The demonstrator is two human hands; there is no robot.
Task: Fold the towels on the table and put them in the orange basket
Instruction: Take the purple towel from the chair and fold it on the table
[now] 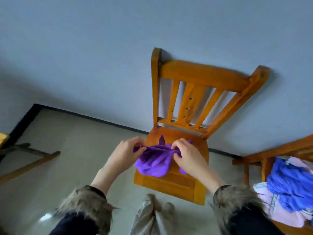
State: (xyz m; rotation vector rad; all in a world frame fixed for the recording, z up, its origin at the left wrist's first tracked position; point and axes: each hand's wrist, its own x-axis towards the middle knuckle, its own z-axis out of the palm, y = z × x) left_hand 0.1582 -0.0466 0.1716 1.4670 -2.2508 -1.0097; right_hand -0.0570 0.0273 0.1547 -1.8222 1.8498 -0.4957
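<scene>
Pale blue wall and grey floor behind an orange wooden chair (177,129). Above its seat, the left hand (126,154) and right hand (187,155) each pinch the top edge of a purple towel (153,162) with curled fingers, stretching it between them. At right, blue and pink towels (291,189) lie heaped

In the middle of my frame an orange wooden chair (171,182) stands on the pale floor (67,150), its back against the wall. At the right edge, a wooden surface (288,229) carries pink cloths (277,212) with a blue towel (291,184) on top.
</scene>
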